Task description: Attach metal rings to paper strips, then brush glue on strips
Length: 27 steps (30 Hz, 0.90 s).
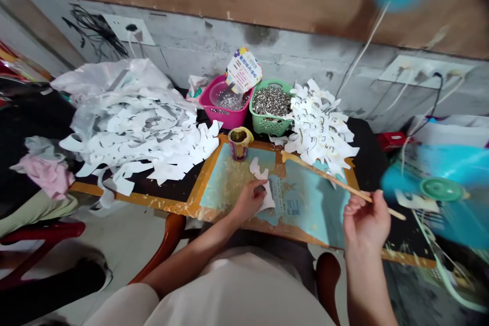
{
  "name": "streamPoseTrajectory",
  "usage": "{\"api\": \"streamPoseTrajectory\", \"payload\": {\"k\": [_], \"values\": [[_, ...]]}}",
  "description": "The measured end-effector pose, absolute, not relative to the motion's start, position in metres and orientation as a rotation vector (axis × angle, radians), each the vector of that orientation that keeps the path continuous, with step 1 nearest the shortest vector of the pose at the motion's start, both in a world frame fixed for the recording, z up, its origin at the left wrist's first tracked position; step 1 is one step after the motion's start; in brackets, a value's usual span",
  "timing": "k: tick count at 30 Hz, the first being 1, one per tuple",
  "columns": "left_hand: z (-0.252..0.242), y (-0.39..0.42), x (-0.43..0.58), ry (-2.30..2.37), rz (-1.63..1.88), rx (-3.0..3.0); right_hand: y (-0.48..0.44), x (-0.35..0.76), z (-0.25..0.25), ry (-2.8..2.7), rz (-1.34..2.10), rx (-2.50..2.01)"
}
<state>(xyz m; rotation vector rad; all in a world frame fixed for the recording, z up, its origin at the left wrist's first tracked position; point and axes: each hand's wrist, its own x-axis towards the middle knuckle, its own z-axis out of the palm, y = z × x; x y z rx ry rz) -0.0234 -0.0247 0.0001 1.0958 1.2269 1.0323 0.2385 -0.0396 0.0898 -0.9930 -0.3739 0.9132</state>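
A wooden stick (324, 177) is pinched by the closed fingers (357, 205) of the right hand (364, 219) above a blue board (317, 214). On the board, a paper cutout (263, 188) is covered by the curled left hand (248, 201). A large cutout heap (141, 132) lies left of the board; a smaller heap (319, 125) lies beyond it.

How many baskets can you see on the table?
2. The pink basket is at the back near the wall, and the green basket is right beside it, full of shiny metal bits. More could be hidden behind the paper pieces.
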Motion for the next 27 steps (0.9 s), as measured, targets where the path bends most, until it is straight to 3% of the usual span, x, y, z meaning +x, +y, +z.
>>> {"api": "streamPoseTrajectory", "payload": {"k": [10,19,27], "values": [[0.036,0.017,-0.002,0.77,1.111,0.797,-0.049,0.245,0.085,-0.206,0.922,-0.917],[-0.006,-0.013,-0.029,1.373,0.885,1.404,-0.062,0.239,0.064,-0.183,0.976,-1.027],[0.007,-0.048,-0.045,1.774,0.624,2.091,-0.057,0.213,0.061,-0.149,1.065,-0.96]]}}
